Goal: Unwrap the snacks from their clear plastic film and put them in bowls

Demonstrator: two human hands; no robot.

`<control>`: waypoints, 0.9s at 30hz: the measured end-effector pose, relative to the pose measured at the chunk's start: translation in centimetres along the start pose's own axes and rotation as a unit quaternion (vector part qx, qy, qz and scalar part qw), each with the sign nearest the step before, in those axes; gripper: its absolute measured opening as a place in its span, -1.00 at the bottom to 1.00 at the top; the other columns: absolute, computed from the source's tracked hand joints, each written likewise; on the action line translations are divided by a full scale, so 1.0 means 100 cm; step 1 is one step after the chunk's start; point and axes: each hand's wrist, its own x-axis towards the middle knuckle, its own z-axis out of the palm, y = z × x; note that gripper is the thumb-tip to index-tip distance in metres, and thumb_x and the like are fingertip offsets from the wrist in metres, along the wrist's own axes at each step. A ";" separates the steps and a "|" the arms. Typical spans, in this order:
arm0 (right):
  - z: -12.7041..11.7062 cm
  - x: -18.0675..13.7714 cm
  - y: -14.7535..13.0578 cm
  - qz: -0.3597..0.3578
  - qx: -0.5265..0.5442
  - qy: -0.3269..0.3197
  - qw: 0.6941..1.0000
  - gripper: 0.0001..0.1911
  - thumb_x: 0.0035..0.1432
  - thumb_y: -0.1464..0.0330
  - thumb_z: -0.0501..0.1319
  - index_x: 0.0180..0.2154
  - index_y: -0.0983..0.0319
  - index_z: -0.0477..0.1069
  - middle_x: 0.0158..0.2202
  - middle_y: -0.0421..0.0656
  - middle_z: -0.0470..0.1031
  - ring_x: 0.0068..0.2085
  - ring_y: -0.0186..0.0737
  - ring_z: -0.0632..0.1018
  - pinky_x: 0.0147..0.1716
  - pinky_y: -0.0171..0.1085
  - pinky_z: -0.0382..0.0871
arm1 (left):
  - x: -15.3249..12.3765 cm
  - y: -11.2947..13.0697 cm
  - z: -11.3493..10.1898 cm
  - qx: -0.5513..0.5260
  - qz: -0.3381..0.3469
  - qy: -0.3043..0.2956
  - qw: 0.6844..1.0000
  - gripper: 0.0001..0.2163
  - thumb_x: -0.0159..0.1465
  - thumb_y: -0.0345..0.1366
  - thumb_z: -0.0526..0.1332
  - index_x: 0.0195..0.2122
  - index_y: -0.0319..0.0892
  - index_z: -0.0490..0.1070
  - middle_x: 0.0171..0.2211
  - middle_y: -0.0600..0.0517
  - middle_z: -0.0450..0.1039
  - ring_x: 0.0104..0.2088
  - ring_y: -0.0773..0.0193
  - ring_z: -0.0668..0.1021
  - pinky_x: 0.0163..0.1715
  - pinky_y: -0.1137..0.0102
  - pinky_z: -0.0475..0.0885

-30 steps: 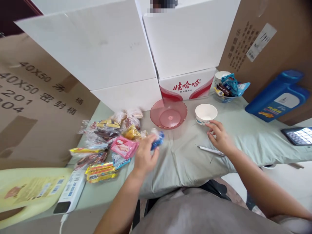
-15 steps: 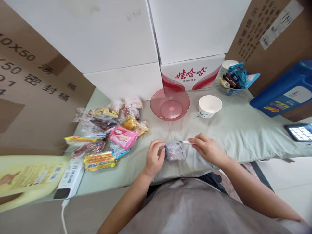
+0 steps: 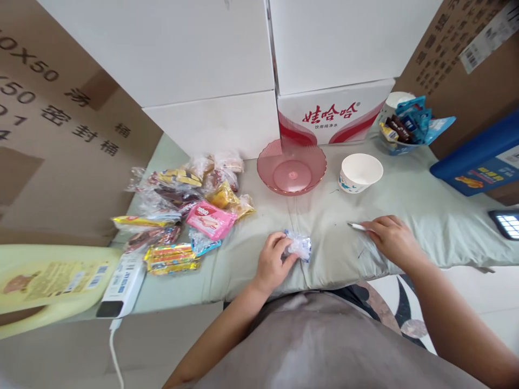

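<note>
My left hand (image 3: pixel 275 261) is closed on the left part of a small clear plastic packet (image 3: pixel 300 246) with blue-marked edges, resting on the cloth-covered surface. What is inside the packet is hard to make out. To the right, my right hand (image 3: pixel 391 237) pinches a slim white tool (image 3: pixel 357 226) with a thin metallic tip that points left. It is held just over the cloth, apart from the packet. Beyond the hands stand a pink translucent bowl (image 3: pixel 265 172) and a white paper cup (image 3: pixel 360 172), whose visible inside holds nothing.
Several wrapped snacks lie heaped on the left, among them a pink wafer packet (image 3: pixel 211 219). A white power strip (image 3: pixel 124 283) and a yellow jug (image 3: pixel 52 281) are nearer. White boxes (image 3: pixel 219 127) wall the back. At right are a bowl of snack packets (image 3: pixel 401 147), a blue jug (image 3: pixel 478 162) and a phone (image 3: pixel 506 224).
My right hand has moved right with the white tool, away from the packet. My left hand has closed further over the packet. The camera view has shifted slightly.
</note>
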 end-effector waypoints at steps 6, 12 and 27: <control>0.018 0.010 -0.096 -0.043 0.228 -0.024 0.972 -0.58 0.24 0.17 0.18 0.11 0.11 0.34 -0.02 -0.03 0.42 -0.17 -0.14 0.54 -0.24 -0.16 0.51 | 0.006 0.010 0.012 -0.204 -0.186 0.063 0.959 -0.78 0.35 -0.07 0.09 -0.29 -0.11 0.28 -0.42 0.08 0.37 -0.42 0.32 0.47 -0.39 0.42 0.44; 0.034 0.024 -0.109 -0.078 0.265 -0.037 0.960 -0.77 0.32 0.38 0.03 -0.15 0.13 0.45 -0.19 -0.08 0.48 -0.20 -0.18 0.56 -0.23 -0.19 0.49 | -0.004 -0.014 -0.011 -0.188 -0.231 0.137 0.945 -0.76 0.23 -0.08 0.22 -0.24 -0.10 0.27 -0.41 0.10 0.37 -0.42 0.32 0.49 -0.42 0.43 0.45; 0.017 0.025 -0.093 -0.111 0.191 0.023 0.975 -0.68 0.26 0.35 0.15 0.05 0.20 0.36 -0.04 0.00 0.47 -0.01 -0.02 0.44 -0.05 -0.04 0.37 | 0.005 0.020 -0.042 0.208 0.107 -0.007 0.972 -0.77 0.30 -0.31 0.16 -0.02 -0.12 0.37 -0.13 -0.09 0.50 -0.06 0.06 0.48 -0.04 0.14 0.34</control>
